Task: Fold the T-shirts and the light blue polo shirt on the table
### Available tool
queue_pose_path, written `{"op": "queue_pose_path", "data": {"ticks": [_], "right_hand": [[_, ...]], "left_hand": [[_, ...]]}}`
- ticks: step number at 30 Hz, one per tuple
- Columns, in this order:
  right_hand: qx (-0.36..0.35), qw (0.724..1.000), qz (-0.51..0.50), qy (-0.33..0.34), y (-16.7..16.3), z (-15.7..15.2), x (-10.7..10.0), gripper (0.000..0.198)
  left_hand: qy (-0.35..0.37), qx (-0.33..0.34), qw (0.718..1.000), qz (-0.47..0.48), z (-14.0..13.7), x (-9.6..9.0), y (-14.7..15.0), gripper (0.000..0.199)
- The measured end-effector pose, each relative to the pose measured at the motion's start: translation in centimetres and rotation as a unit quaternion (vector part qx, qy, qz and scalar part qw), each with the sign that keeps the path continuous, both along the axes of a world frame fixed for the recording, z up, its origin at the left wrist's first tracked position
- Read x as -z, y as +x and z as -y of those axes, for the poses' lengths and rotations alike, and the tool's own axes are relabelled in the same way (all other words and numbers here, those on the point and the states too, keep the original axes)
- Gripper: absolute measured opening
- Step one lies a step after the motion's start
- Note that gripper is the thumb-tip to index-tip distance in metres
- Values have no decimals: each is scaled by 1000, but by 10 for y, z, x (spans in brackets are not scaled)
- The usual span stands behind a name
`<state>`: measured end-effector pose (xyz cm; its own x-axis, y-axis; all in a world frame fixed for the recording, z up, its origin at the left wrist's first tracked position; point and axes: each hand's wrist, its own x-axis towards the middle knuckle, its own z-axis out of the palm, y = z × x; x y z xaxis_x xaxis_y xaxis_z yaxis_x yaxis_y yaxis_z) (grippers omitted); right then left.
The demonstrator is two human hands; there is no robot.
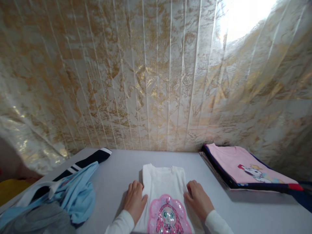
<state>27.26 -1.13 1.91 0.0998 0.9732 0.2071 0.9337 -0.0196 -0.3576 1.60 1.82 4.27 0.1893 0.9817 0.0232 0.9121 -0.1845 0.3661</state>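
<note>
One white top (162,180) lies on the pale table (114,175) between two loosely bent hands, the left hand (135,198) and right hand (199,201) at its side edges, though I cannot tell whether either pinches the cloth. It looks smooth and folded narrow, with one glossy pink flower-shaped patch (168,216) showing a green-eyed figure. One stack topped by a pink garment (226,162) sits right, one loose heap (78,196) left, and one gold-patterned drape (158,81) behind, while the hands hide parts of the top's sides
</note>
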Motion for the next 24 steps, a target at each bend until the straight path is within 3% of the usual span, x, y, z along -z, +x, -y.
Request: {"op": "queue_pose_path", "data": {"ticks": [2, 4, 7, 10, 14, 16, 19, 22, 24], "right_hand": [[-6, 996, -80, -38, 1, -1, -4, 8], [-27, 984, -168, -48, 7, -2, -7, 13], [-61, 962, -264, -33, 25, -4, -13, 34], [-79, 954, -290, -19, 55, -7, -35, 37], [-72, 974, -207, 60, 120, -9, -97, 27], [-25, 982, -157, 101, 165, -9, -136, 29], [29, 990, -109, 85, 242, -14, -187, 32], [112, 990, -56, 69, 308, -24, -203, 27], [150, 986, -36, 69, 337, -31, -187, 23]], "left_hand": [[-24, -1, 998, 50, 3, 3, 2, 12], [-57, -23, 983, 171, 7, 8, 3, 17], [-96, -30, 915, 391, 11, 12, 14, 33], [-97, 38, 874, 474, 10, 1, 43, 39], [-17, 130, 880, 457, -5, -48, 112, 46], [8, 159, 875, 456, -19, -81, 156, 52], [22, 185, 870, 456, -41, -121, 227, 59], [-1, 187, 873, 450, -58, -133, 295, 65], [-40, 179, 881, 436, -65, -121, 329, 66]]}}
